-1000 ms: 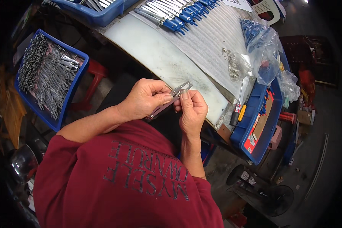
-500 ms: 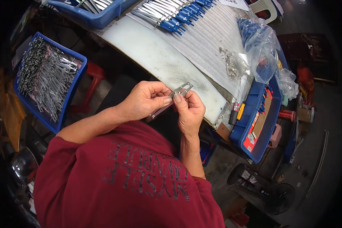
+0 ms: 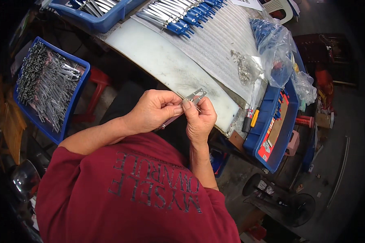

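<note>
A slim silver metal piece with a forked, slotted tip (image 3: 199, 92) is held between both hands at the near edge of the work table. My left hand (image 3: 153, 110) pinches it between thumb and fingers from the left. My right hand (image 3: 201, 120) presses its thumb on the piece close to the forked end, fingers curled behind. A thin pin-like sliver shows by the right thumb. Below the left hand a narrow end of the piece sticks out. The fingers hide its middle.
A white board (image 3: 166, 60) lies under foam sheeting with rows of blue-ended metal parts (image 3: 178, 18). Small metal bits (image 3: 243, 67), a yellow-handled screwdriver (image 3: 254, 118) and a blue tray (image 3: 276, 150) are at right. At left stands a blue bin (image 3: 85, 77) of metal parts.
The right thumb has shifted slightly left over the metal piece, and a thin sliver now shows beside it. Both hands keep their hold; the whole view has shifted a little.
</note>
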Demonstrator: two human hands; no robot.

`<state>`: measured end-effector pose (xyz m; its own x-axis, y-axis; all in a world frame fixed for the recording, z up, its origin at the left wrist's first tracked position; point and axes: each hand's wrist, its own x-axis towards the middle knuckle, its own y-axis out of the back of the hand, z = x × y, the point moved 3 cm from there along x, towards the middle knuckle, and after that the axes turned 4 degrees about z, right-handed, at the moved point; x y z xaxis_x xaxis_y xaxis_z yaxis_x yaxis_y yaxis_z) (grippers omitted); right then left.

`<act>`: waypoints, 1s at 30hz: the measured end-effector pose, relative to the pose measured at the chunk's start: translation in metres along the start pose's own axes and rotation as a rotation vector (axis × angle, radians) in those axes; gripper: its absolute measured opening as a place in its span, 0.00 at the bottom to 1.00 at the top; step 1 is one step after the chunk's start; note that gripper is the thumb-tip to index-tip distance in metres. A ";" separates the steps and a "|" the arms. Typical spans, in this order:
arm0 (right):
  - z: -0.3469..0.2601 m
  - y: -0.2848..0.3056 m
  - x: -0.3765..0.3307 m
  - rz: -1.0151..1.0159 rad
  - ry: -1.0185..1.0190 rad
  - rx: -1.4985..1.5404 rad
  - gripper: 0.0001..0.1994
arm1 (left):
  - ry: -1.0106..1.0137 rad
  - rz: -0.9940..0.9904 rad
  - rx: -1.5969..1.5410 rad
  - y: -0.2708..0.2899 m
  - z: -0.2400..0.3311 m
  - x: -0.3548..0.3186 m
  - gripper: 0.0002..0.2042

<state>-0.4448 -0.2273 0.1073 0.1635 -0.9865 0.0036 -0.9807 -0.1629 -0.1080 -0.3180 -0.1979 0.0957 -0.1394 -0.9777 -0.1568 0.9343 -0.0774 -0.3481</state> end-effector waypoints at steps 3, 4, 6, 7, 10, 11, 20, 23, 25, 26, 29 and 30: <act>0.004 0.002 0.001 0.004 -0.003 0.061 0.05 | 0.002 0.002 0.003 -0.001 0.000 -0.001 0.04; 0.006 0.003 0.001 0.005 -0.020 0.103 0.06 | 0.002 0.002 0.003 -0.001 0.000 -0.001 0.04; 0.008 0.006 0.001 -0.008 -0.044 0.091 0.06 | 0.002 0.003 -0.004 0.000 0.001 -0.001 0.04; 0.009 0.007 0.001 -0.021 -0.070 0.081 0.06 | 0.002 0.003 -0.004 0.000 0.001 0.000 0.04; 0.005 0.004 0.002 -0.058 -0.061 0.093 0.06 | 0.012 0.011 -0.010 0.001 0.000 0.000 0.04; 0.004 0.002 0.002 -0.058 -0.061 0.093 0.06 | -0.008 0.018 0.007 0.002 0.001 0.001 0.04; 0.002 0.002 0.000 -0.052 -0.005 0.077 0.05 | -0.010 0.014 -0.027 0.003 0.002 0.000 0.04; 0.006 0.004 0.001 -0.026 -0.051 0.131 0.05 | -0.019 0.019 -0.015 0.003 0.003 -0.001 0.04; 0.007 0.006 0.001 -0.017 -0.011 0.123 0.06 | -0.026 0.022 -0.009 0.003 0.004 -0.001 0.04; 0.007 0.005 0.000 -0.017 -0.011 0.123 0.06 | -0.032 0.030 -0.001 0.003 0.004 -0.002 0.04; 0.007 0.003 -0.002 0.019 -0.013 0.098 0.07 | -0.041 0.048 0.021 0.001 0.008 -0.002 0.04; 0.008 0.003 -0.003 0.022 -0.003 0.102 0.07 | -0.044 0.058 0.036 0.001 0.009 -0.002 0.04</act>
<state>-0.4472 -0.2251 0.0992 0.1422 -0.9898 -0.0033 -0.9682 -0.1384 -0.2085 -0.3135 -0.1974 0.1042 -0.0711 -0.9883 -0.1350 0.9515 -0.0266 -0.3064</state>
